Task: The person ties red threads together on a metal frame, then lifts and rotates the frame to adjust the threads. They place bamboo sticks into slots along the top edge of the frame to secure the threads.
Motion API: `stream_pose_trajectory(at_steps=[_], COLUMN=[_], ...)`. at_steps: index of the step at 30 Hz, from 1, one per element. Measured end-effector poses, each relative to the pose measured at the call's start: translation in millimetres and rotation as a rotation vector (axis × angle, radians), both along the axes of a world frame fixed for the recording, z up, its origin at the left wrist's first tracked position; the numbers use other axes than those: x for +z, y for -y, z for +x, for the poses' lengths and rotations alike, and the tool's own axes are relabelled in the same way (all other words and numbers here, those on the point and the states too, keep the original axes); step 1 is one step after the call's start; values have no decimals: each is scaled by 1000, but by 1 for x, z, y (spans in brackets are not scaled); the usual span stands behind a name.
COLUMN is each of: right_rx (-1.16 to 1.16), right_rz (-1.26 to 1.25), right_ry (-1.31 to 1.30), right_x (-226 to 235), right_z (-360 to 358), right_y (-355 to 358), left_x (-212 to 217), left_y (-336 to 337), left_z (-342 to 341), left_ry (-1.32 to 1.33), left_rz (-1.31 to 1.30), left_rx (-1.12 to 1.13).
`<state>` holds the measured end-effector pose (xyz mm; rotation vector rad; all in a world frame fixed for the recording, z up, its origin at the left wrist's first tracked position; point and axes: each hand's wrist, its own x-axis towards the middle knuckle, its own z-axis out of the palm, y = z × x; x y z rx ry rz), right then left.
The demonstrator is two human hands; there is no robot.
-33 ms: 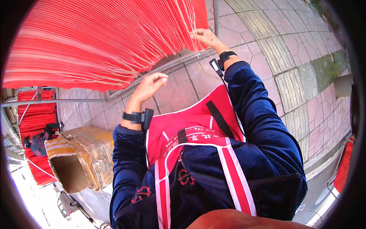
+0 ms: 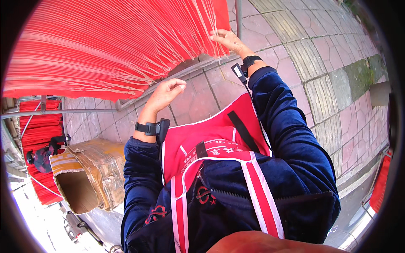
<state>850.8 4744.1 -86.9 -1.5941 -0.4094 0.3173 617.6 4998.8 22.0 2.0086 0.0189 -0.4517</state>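
Fingers of the right hand (image 2: 226, 40) pinch red strands (image 2: 109, 46) hanging overhead; the left hand (image 2: 165, 93), loosely curled, holds nothing visible beneath them. An open cardboard box (image 2: 86, 177) stands left, apparently empty.

An open brown cardboard box (image 2: 86, 175) stands at the lower left of the frame, tipped, its mouth facing down-left, with crumpled sides and an orange-and-white band on one flap.
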Motion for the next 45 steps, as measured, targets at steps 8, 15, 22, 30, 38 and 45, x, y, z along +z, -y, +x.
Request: stream_pose_trajectory(at_steps=[8, 15, 22, 30, 38, 45], right_rx=[-12, -12, 33, 29, 54, 144], right_rz=[294, 205, -70, -49, -371, -283], right_ry=[-186, -130, -147, -233, -26, 107], right_x=[37, 52, 76, 61, 52, 46], right_z=[-14, -43, -50, -35, -12, -18], right_y=[-6, 1, 14, 21, -17, -26], left_x=[-3, -6, -5, -11, -33, -62], left_y=[-10, -39, -35, -9, 0, 3], left_z=[-13, -32, -17, 22, 72, 89], left_ry=[28, 126, 54, 13, -20, 72], left_rz=[-18, -146, -164, -143, -182, -74], left_rx=[-43, 60, 104, -38, 2, 92])
